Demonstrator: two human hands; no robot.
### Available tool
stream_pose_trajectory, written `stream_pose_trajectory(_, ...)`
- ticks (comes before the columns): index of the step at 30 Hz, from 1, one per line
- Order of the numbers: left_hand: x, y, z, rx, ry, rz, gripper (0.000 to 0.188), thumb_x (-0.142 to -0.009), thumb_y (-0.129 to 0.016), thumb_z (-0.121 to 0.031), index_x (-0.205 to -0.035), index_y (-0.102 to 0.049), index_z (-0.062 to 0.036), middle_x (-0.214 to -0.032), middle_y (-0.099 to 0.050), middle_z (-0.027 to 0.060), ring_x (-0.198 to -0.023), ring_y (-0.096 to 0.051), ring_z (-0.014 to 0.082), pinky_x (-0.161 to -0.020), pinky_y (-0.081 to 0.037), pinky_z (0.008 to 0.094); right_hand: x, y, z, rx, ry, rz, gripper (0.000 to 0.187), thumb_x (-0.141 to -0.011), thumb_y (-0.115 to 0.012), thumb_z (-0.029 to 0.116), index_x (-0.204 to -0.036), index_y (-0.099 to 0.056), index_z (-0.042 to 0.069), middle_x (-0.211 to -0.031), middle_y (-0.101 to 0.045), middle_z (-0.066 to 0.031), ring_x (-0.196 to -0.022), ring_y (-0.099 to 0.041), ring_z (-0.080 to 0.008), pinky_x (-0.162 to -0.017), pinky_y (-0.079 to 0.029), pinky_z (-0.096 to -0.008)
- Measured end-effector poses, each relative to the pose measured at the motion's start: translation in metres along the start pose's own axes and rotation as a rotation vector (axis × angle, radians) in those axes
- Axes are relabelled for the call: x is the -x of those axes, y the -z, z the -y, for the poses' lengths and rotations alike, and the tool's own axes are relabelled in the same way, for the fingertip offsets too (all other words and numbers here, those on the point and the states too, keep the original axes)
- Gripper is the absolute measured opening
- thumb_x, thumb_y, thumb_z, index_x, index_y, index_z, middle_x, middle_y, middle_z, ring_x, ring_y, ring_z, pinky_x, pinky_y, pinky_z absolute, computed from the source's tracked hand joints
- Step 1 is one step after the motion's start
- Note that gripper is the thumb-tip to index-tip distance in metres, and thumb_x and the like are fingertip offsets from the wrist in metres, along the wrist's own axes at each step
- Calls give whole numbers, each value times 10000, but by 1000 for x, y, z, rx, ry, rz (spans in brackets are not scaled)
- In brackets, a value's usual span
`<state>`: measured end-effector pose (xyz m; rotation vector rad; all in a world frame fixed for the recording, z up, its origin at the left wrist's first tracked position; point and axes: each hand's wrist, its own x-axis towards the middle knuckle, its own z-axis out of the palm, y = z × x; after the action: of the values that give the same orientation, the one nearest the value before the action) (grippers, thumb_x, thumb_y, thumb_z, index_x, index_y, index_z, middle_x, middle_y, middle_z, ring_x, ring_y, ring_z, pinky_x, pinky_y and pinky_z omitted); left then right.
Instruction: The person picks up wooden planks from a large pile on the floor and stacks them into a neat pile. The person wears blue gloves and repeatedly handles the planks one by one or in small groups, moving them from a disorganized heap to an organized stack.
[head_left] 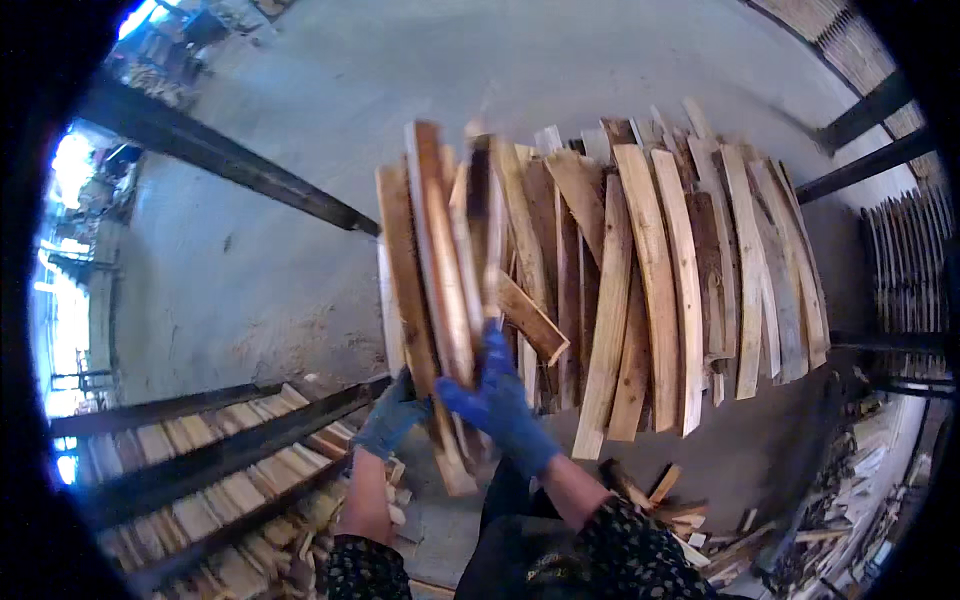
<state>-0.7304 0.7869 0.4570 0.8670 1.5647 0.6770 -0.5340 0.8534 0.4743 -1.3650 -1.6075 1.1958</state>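
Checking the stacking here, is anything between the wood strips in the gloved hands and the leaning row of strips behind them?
Nothing visible does. The left hand and right hand grip a bundle of wood strips held right against the left end of the leaning row of strips; no other thing shows between them.

Dim, even indoor light is seen, with blown-out daylight glare at the far left rim. Straight edges are bent by fisheye distortion; corners are blacked out.

gloved hands point(455, 405) gripping wooden slats point(440, 270)
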Motion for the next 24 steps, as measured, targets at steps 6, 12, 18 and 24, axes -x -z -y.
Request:
stream_pose_trajectory(6, -79, 22, 82, -1, 334, -379, 851, -826, -692, -269, -1448, -184, 13, -1321, -434, 190, -1006, -525, 199, -784, -478, 312, 6, -43, -55, -119, -5, 468, 619, -797, -640, 319, -1312, -440, 42, -1274, -518, -208, -1161, -493, -423, -980, -415, -456)
stream_pose_trajectory(12, -113, 29, 117, -111, 102, -390, 951, -809, -659, -472, -1449, -153, 17, -1403, -246, 358, -1299, -279, 480, -1071, -271, 456, -74, 39, -43, 839, 92, 285, 710, -765, -643, 394, -1381, -392, 145, -1431, -353, -137, -1285, -357, -369, -1045, -311, -494)
stream_pose_trajectory(18, -105, 44, 99, -284, 143, -457, 961, -794, -661, -496, -1459, -166, -10, -1436, -226, 325, -1358, -212, 432, -1090, -242, 447, -73, 40, -55, 763, -115, 512, 688, -729, -650, 207, -1364, -406, 104, -1436, -333, -196, -1212, -464, -380, -930, -455, -433)
stream_pose_trajectory(24, -104, 0, 53, -688, 88, -457, 834, -794, -687, -383, -1423, -280, -15, -1493, -130, 285, -1399, -129, 397, -1115, -199, 431, -20, 29, -35, 339, -47, 22, 641, -768, -632, 187, -1355, -404, 71, -1391, -368, -262, -1178, -467, -449, -926, -450, -455)
